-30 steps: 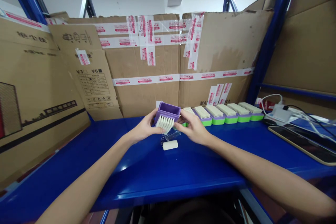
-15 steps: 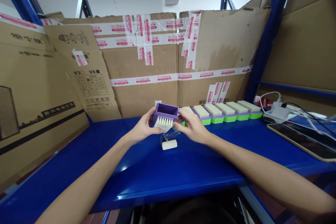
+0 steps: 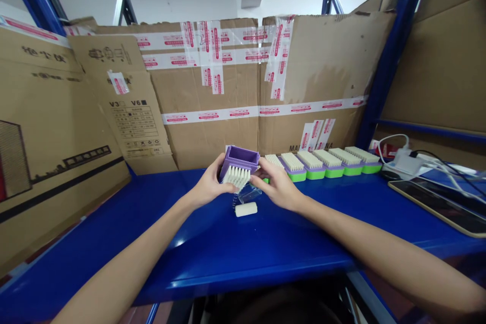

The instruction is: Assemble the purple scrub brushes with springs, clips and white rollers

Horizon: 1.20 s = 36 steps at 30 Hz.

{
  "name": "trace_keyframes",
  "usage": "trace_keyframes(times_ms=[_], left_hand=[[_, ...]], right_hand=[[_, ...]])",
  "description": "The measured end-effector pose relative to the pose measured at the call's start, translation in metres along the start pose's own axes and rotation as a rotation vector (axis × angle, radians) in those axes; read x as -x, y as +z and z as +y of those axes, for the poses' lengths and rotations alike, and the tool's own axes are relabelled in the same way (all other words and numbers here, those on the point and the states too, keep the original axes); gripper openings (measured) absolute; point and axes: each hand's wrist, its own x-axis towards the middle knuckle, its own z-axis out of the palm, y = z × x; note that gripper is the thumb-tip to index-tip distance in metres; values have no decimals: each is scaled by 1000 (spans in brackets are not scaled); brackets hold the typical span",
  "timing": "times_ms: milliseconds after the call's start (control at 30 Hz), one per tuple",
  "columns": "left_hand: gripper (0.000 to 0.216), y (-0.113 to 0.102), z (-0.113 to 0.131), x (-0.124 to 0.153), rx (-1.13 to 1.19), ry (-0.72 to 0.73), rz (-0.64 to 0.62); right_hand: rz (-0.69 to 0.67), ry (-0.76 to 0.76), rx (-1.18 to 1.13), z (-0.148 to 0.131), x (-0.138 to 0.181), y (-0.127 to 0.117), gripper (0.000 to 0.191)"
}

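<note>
Both my hands hold a purple brush body [image 3: 240,159] with white bristles facing me, a little above the blue shelf [image 3: 212,243]. My left hand [image 3: 207,187] grips its left side, fingers curled round it. My right hand [image 3: 277,186] pinches its right end. Below the brush sit a small clear plastic piece [image 3: 249,193] and a white oblong block [image 3: 246,209] on the shelf.
A row of several green and purple brushes [image 3: 326,163], bristles up, lines the back right. Taped cardboard boxes [image 3: 243,86] wall the back and left. A white charger with cables [image 3: 408,164] and a flat dark tablet [image 3: 440,207] lie at the right.
The purple brush has tilted slightly in my hands and shifted a little left; both hands stay closed on it. Nothing on the shelf has moved.
</note>
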Motion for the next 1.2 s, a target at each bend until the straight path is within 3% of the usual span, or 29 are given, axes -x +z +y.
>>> trace_keyframes(times_ms=[500,833,1200], left_hand=[[70,-2,6,-2,-26,31,-34],[74,-1,7,2,271,-144,-58],[71,2,8,5,300,-198,-8]], right_hand=[[-1,61,49,-2,1,-1,36],[-1,25,56,-2,2,-1,39],[35,1,110,3,1,-2,43]])
